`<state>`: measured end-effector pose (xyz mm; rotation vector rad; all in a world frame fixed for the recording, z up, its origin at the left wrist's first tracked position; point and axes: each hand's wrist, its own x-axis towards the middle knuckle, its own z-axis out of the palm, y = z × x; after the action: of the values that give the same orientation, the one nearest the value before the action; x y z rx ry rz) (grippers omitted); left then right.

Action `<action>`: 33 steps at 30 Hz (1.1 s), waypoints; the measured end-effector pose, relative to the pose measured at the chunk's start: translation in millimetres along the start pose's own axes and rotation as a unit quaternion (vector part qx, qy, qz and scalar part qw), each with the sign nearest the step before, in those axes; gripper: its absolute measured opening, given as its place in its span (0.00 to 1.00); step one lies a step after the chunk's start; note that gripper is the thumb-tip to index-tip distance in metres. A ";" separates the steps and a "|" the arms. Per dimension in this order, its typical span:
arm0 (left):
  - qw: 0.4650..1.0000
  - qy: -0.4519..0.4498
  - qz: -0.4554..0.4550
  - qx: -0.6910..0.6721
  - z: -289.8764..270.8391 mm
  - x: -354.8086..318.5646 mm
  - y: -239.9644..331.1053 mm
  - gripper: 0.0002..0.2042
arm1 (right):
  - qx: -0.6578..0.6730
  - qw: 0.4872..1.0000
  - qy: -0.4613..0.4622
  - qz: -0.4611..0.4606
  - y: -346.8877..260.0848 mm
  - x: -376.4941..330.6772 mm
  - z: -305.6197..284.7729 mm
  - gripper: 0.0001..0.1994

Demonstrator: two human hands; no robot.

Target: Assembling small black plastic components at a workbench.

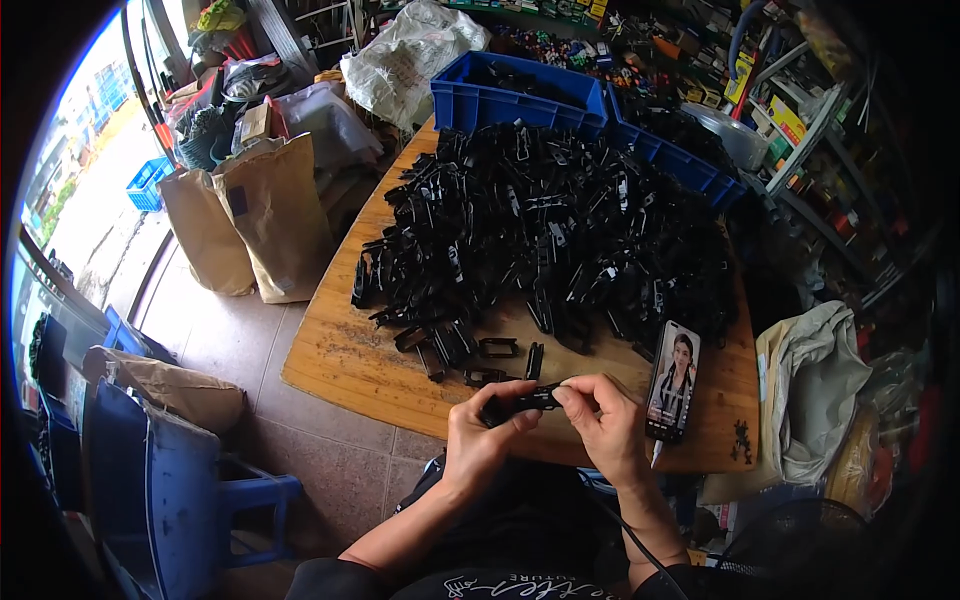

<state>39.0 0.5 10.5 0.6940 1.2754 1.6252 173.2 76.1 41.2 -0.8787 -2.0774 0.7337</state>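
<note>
Over the near edge of the table, my left hand (472,440) grips a long black plastic part (522,403) by its left end. The fingers of my right hand (610,430) pinch the other end of that part. Whether a smaller piece sits between the right fingertips is hidden. Just beyond my hands lie a few loose black frame-shaped parts (498,347). Behind them a large heap of similar black parts (540,220) covers much of the table.
The wooden table (345,360) has a phone (674,385) propped upright on the right. Small black pieces (741,440) lie near its right corner. Blue crates (520,105) line the far side. Brown paper sacks (270,215) and a blue stool (255,500) stand left.
</note>
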 end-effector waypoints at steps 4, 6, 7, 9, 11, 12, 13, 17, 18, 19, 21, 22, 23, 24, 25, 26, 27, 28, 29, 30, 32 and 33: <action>0.990 -0.013 -0.079 -0.114 -6.0 1.4 -0.9 0.16 | -0.030 0.997 0.013 -0.064 7.2 2.9 7.1 0.09; 0.982 -0.029 -0.120 -0.143 -13.5 2.7 2.5 0.16 | -0.105 0.993 -0.033 0.030 2.6 11.0 -0.3 0.10; 0.985 -0.006 -0.096 -0.147 -17.3 3.3 2.2 0.15 | -0.127 0.990 -0.013 0.052 8.2 17.5 -2.7 0.11; 0.987 0.021 -0.045 -0.155 -21.5 9.1 -2.1 0.14 | -0.208 0.976 0.021 -0.056 33.6 29.2 -3.3 0.11; 0.985 0.020 -0.044 -0.163 -23.1 17.7 2.8 0.15 | -0.318 0.947 -0.041 -0.038 44.2 36.4 -1.0 0.07; 0.986 0.013 -0.046 -0.161 -21.9 17.5 4.0 0.15 | -0.326 0.943 -0.054 -0.041 47.3 35.4 -2.6 0.06; 0.986 0.023 -0.027 -0.164 -23.8 15.9 5.3 0.16 | -0.327 0.941 -0.071 -0.052 50.1 37.7 -0.8 0.06; 0.985 0.028 -0.028 -0.170 -33.8 16.5 3.3 0.17 | -0.197 0.976 -0.081 -0.038 38.0 30.4 -14.2 0.05; 0.984 0.032 -0.027 -0.172 -32.6 17.1 1.4 0.17 | -0.079 0.987 -0.124 0.060 25.0 27.4 -21.6 0.06; 0.986 0.018 -0.037 -0.162 -29.2 17.8 0.4 0.17 | 0.040 0.973 -0.162 0.159 16.2 23.9 -26.1 0.07; 0.987 0.006 -0.045 -0.153 -24.2 17.1 -0.3 0.18 | 0.165 0.952 -0.183 0.183 10.4 16.2 -25.8 0.10; 0.990 -0.008 -0.042 -0.136 -21.5 16.3 -0.5 0.18 | 0.286 0.915 -0.196 0.208 7.7 11.4 -25.1 0.13; 0.992 -0.021 -0.039 -0.119 -19.8 15.3 0.3 0.19 | 0.402 0.863 -0.206 0.228 5.4 7.7 -23.7 0.16; 0.992 -0.029 -0.045 -0.118 -18.2 13.1 3.7 0.19 | 0.412 0.866 -0.197 0.203 5.0 5.4 -18.7 0.19; 0.992 -0.029 -0.045 -0.118 -17.4 12.4 3.8 0.19 | 0.412 0.866 -0.197 0.203 3.6 4.5 -15.5 0.19; 0.992 -0.031 -0.049 -0.110 -16.9 11.4 3.4 0.19 | 0.400 0.890 -0.148 0.160 1.8 4.0 -12.9 0.20; 0.993 -0.034 -0.054 -0.102 -16.6 10.8 3.2 0.19 | 0.386 0.910 -0.098 0.117 0.0 3.2 -10.7 0.21; 0.993 -0.032 -0.053 -0.102 -16.2 11.0 3.2 0.19 | 0.366 0.923 -0.068 0.096 -1.7 1.7 -8.8 0.22; 0.991 -0.036 -0.068 -0.106 -15.4 10.2 4.9 0.20 | 0.367 0.923 -0.070 0.094 0.6 -0.5 -7.3 0.22; 0.990 -0.040 -0.084 -0.110 -15.0 9.1 6.8 0.20 | 0.273 0.961 -0.050 0.016 6.4 -2.6 -4.4 0.20; 0.988 -0.052 -0.097 -0.108 -11.3 6.6 13.6 0.20 | 0.178 0.978 -0.068 -0.083 14.6 -1.9 -7.5 0.21; 0.986 -0.064 -0.111 -0.106 -9.7 6.0 15.6 0.21 | 0.176 0.978 -0.068 -0.084 16.0 -2.6 -7.8 0.21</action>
<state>23.3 1.3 21.8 0.4988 1.0301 1.4822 186.2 85.3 33.0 -0.4622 -2.0212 1.0525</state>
